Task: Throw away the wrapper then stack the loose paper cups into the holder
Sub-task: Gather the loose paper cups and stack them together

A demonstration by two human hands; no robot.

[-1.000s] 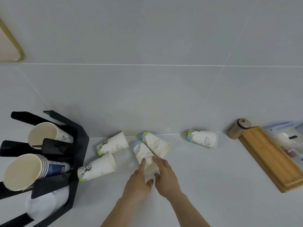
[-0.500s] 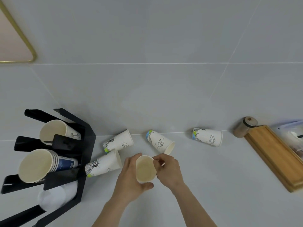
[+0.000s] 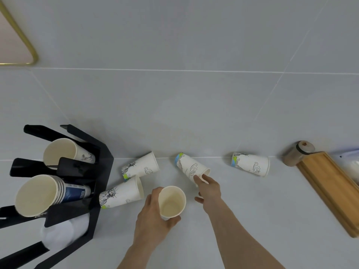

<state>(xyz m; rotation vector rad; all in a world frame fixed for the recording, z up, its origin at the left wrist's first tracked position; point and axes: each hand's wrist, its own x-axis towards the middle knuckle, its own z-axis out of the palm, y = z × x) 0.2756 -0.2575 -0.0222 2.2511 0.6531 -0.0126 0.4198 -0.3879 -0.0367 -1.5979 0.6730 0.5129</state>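
My left hand (image 3: pixel 153 220) holds a paper cup (image 3: pixel 172 202) upright, its mouth facing me. My right hand (image 3: pixel 208 189) reaches past it, fingers spread, fingertips touching the rim of a printed cup (image 3: pixel 191 167) that lies on its side. Three more printed cups lie on the counter: one (image 3: pixel 140 167) near the wall, one (image 3: pixel 120 193) beside the holder, one (image 3: pixel 250 166) further right. The black cup holder (image 3: pixel 101 171) stands at the left with a stack of cups (image 3: pixel 38 195) in one slot and a single cup (image 3: pixel 62 152) in another. No wrapper is visible.
A wooden tray (image 3: pixel 330 191) lies at the right edge with a small brown lidded jar (image 3: pixel 299 154) at its far corner. White cups or lids (image 3: pixel 64 232) sit low in the holder. A gold-framed mirror corner (image 3: pixel 19 45) hangs on the tiled wall.
My left hand lifted one cup off the counter and turned it upright. My right hand let go of that cup and moved up-right to the neighbouring lying cup.
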